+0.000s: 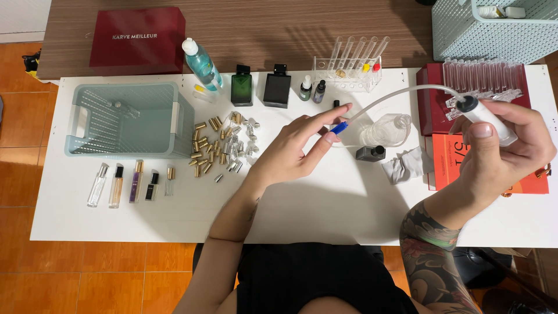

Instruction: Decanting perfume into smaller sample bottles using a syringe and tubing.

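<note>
My right hand grips a clear syringe with a black stopper end, raised over the right side of the white table. A thin clear tube runs from the syringe leftward to a blue tip. My left hand pinches that blue tip between thumb and fingers, above the table's middle. Just right of the tip lie a clear plastic bottle on its side and a small dark bottle.
A pale green basket stands at the left, with several slim spray vials below it and a pile of gold and silver caps beside it. Green and black perfume bottles, a test-tube rack, red boxes and a crumpled cloth lie around.
</note>
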